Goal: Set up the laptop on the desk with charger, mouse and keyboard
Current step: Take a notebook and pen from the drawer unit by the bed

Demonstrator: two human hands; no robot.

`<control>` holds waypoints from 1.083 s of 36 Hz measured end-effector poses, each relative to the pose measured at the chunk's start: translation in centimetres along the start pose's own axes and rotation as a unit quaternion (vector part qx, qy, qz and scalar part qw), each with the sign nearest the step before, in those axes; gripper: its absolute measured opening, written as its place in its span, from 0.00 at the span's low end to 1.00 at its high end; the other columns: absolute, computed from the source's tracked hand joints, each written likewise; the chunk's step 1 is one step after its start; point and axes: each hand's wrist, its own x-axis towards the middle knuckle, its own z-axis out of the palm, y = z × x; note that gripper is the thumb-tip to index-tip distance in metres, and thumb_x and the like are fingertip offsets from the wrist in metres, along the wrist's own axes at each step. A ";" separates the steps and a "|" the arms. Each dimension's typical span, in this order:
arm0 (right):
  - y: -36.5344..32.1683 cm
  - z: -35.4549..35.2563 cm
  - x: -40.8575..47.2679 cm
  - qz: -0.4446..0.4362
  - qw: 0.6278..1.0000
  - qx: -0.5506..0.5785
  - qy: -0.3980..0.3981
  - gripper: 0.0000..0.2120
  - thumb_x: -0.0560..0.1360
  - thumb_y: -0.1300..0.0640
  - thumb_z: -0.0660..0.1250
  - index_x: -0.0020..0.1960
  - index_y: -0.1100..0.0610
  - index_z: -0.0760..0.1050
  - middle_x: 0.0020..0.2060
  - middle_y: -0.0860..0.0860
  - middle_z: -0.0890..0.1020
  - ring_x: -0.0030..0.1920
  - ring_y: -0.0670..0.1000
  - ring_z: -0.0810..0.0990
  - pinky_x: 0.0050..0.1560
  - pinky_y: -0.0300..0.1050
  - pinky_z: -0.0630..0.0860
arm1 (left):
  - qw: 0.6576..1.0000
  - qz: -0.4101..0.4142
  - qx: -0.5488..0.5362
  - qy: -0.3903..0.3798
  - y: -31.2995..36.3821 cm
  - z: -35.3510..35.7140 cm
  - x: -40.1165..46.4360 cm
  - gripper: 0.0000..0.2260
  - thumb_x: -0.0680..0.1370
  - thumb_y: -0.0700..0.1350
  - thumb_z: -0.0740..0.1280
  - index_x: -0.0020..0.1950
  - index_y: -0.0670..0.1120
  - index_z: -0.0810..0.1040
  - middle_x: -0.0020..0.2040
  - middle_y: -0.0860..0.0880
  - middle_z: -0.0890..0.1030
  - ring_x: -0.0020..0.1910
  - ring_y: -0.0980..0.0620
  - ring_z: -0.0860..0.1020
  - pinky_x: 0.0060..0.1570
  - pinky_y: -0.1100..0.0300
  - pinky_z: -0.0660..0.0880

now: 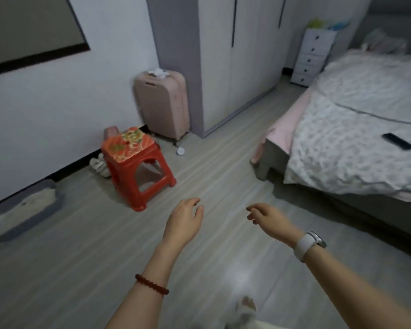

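one grey litter tray [25,211], grainy fill | one red plastic stool [138,167], square patterned top | one pink ribbed suitcase [163,103] | left hand [184,220] and right hand [268,218] both empty, fingers loosely curled, over floor [223,162] | one white five-drawer chest [312,57] | one bed [356,129], rumpled quilt, one flat dark phone [398,141] | laptop and bench out of view

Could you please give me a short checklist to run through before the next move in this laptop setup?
1. Left hand free to pick things up: ok, empty, fingers loosely open.
2. Right hand free: ok, empty, fingers curled.
3. Laptop, charger, mouse, keyboard located: not ok, none in view.
4. Desk located: not ok, not in view.
5. Floor ahead walkable: ok between red stool and bed.
6. Dark flat object on the bed identified: cannot tell.
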 end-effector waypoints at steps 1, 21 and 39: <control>0.6 -1.7 2.1 0.008 1.000 0.004 0.014 0.16 0.80 0.57 0.52 0.63 0.60 0.70 0.59 0.57 0.78 0.57 0.52 0.77 0.58 0.44 0.71 | 1.000 0.014 0.002 -0.005 1.1 0.9 3.1 0.15 0.78 0.46 0.61 0.63 0.43 0.74 0.61 0.45 0.78 0.60 0.49 0.75 0.59 0.59 0.68; 0.0 -31.3 51.1 -0.105 0.963 -0.172 0.182 0.20 0.79 0.54 0.54 0.69 0.57 0.64 0.67 0.55 0.71 0.66 0.56 0.69 0.66 0.50 0.65 | 0.992 0.093 0.067 0.049 16.0 5.4 58.2 0.17 0.79 0.45 0.60 0.65 0.40 0.72 0.63 0.42 0.75 0.62 0.43 0.72 0.63 0.52 0.68; 0.3 -55.0 94.2 0.015 0.953 -0.165 0.254 0.19 0.78 0.52 0.55 0.68 0.54 0.66 0.65 0.53 0.73 0.64 0.56 0.71 0.61 0.49 0.68 | 0.968 0.216 0.116 -0.050 27.7 12.3 112.0 0.17 0.79 0.47 0.59 0.66 0.43 0.71 0.67 0.43 0.72 0.65 0.45 0.70 0.64 0.53 0.67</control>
